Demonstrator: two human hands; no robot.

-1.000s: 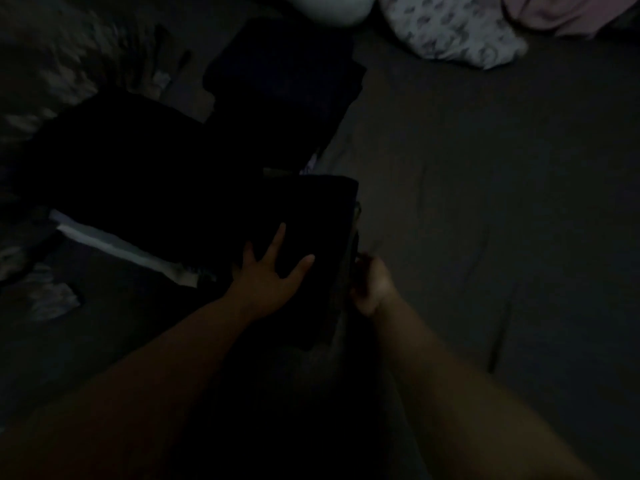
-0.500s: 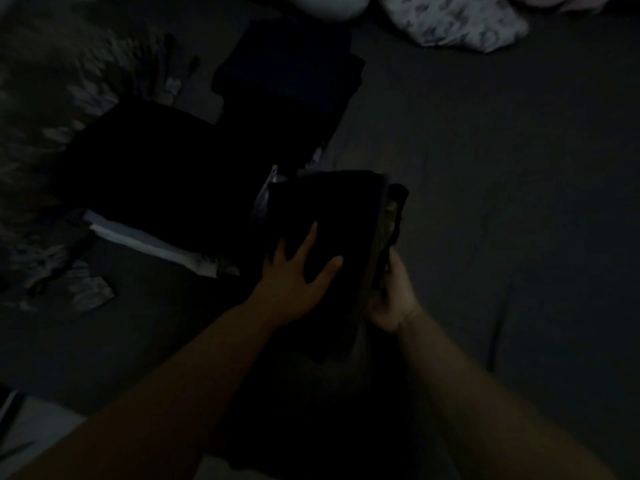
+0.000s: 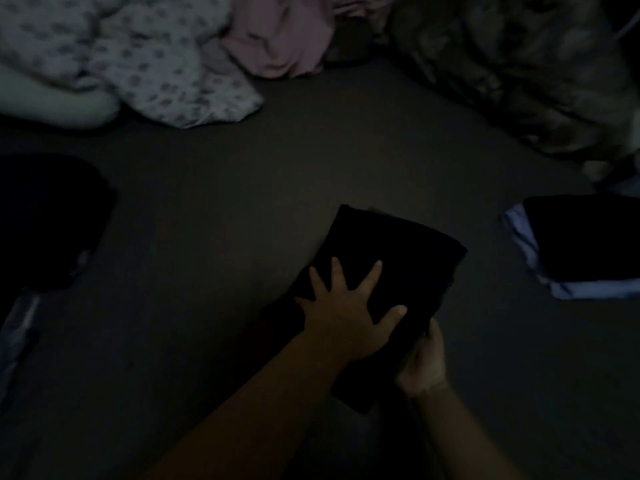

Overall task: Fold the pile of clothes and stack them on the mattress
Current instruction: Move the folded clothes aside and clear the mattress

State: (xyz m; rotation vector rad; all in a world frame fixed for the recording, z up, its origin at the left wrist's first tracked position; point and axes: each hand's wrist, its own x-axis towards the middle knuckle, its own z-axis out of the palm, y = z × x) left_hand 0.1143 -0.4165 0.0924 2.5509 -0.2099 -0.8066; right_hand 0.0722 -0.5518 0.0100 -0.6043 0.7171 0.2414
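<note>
In the dim head view, a folded dark garment (image 3: 391,271) sits at centre over the mattress (image 3: 225,237). The left hand (image 3: 346,317) lies flat on it, fingers spread. The right hand (image 3: 424,362) grips its near right edge, fingers curled under. A dark stack (image 3: 585,237) lies far right.

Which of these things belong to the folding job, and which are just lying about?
Job: folded black garment under the flat left hand, gripped by the right hand; black-on-pale-blue folded stack; dark grey mattress.
Lying about: floral white bedding; crumpled pink cloth.
</note>
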